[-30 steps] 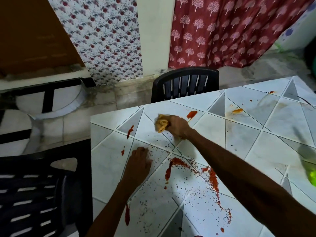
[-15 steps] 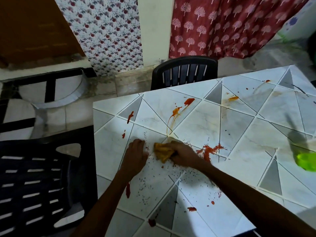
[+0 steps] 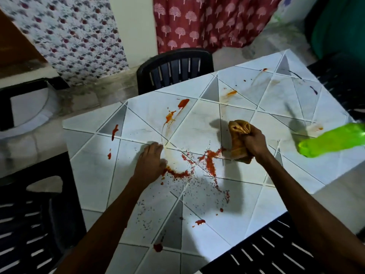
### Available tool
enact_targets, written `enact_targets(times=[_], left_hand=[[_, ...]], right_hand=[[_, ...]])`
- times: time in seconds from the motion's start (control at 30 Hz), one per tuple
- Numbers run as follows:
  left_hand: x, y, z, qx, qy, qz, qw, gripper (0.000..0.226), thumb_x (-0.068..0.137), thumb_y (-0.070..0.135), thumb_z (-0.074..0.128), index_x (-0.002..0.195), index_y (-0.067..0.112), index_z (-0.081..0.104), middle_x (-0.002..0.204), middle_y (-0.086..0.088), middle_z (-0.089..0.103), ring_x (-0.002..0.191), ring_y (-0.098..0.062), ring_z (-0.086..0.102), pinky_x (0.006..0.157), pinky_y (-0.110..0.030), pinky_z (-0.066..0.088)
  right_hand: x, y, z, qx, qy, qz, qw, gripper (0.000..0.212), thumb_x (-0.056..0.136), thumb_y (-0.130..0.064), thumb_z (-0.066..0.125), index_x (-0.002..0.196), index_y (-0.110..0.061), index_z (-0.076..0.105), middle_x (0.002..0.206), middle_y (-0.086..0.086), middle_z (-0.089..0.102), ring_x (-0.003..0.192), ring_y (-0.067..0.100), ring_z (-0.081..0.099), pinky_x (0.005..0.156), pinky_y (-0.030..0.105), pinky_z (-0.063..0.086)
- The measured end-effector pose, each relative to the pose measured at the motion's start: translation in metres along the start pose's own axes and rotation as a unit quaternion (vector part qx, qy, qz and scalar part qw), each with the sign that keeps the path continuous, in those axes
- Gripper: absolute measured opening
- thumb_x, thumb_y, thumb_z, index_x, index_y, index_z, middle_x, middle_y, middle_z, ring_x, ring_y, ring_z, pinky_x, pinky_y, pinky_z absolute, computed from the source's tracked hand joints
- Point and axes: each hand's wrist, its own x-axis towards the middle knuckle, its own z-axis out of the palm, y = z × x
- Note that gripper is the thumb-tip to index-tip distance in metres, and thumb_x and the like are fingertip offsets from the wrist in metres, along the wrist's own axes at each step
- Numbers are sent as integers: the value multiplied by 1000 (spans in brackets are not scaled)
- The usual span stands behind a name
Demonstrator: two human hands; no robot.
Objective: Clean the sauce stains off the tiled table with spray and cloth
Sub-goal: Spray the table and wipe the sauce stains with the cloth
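Observation:
The white tiled table (image 3: 246,204) carries red sauce smears (image 3: 210,160) and scattered specks across its middle, plus an orange streak (image 3: 182,103) toward the far edge. My right hand (image 3: 254,142) grips a bunched yellow-brown cloth (image 3: 238,141) pressed to the tiles just right of the central red smear. My left hand (image 3: 151,162) lies flat on the table, fingers apart, with a curved red smear beside its thumb. A blurred bright green spray bottle (image 3: 331,143) lies at the table's right side.
Black plastic chairs stand at the far side (image 3: 174,69), at the left (image 3: 29,214) and at the near right (image 3: 276,252). Smaller sauce drops (image 3: 114,130) dot the left and near tiles. Patterned curtains (image 3: 207,22) hang behind.
My right hand has swept the cloth from beside my left hand to the right, dragging the red sauce with it. My left hand stays flat in place. The view has shifted.

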Motion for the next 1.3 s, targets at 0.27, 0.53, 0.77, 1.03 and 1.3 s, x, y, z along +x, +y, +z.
enact_targets(times=[0.27, 0.53, 0.77, 1.03, 1.3], left_hand=[[-2, 5, 9, 21, -13, -16, 1000, 74, 83, 51, 50, 146, 12, 41, 153, -13, 38, 142, -34, 30, 115, -51, 29], [0, -1, 5, 4, 15, 20, 1000, 53, 91, 23, 60, 140, 7, 49, 146, -17, 46, 136, -37, 38, 112, -53, 36], [-9, -23, 8, -5, -3, 32, 999, 63, 90, 41, 43, 137, 0, 52, 141, -23, 50, 132, -40, 44, 108, -50, 37], [-9, -22, 1, -14, 25, 23, 999, 45, 92, 17, 41, 132, 3, 57, 137, -19, 53, 128, -38, 45, 108, -50, 39], [4, -15, -4, -29, 61, -9, 998, 41, 92, 8, 55, 132, 3, 56, 135, -17, 52, 128, -36, 42, 107, -47, 38]], right_hand=[[-14, 26, 42, -107, -27, -4, 994, 61, 69, -33, 47, 128, -30, 64, 102, 7, 74, 90, 31, 68, 76, 39, 54], [-61, -26, 145, -158, -151, -127, 968, 43, 92, -46, 55, 130, -28, 60, 118, 5, 67, 97, 27, 67, 84, 40, 57], [-106, -24, 185, -197, -246, -213, 925, 60, 85, -42, 51, 142, -27, 53, 137, 12, 60, 109, 37, 64, 89, 43, 55], [-101, -22, 136, -54, -235, -157, 958, 38, 94, -21, 59, 132, -22, 64, 127, 8, 69, 108, 23, 63, 89, 35, 51], [-33, -42, 65, 45, -115, -64, 990, 58, 74, -25, 51, 129, -25, 68, 124, 3, 70, 112, 21, 63, 100, 35, 49]])
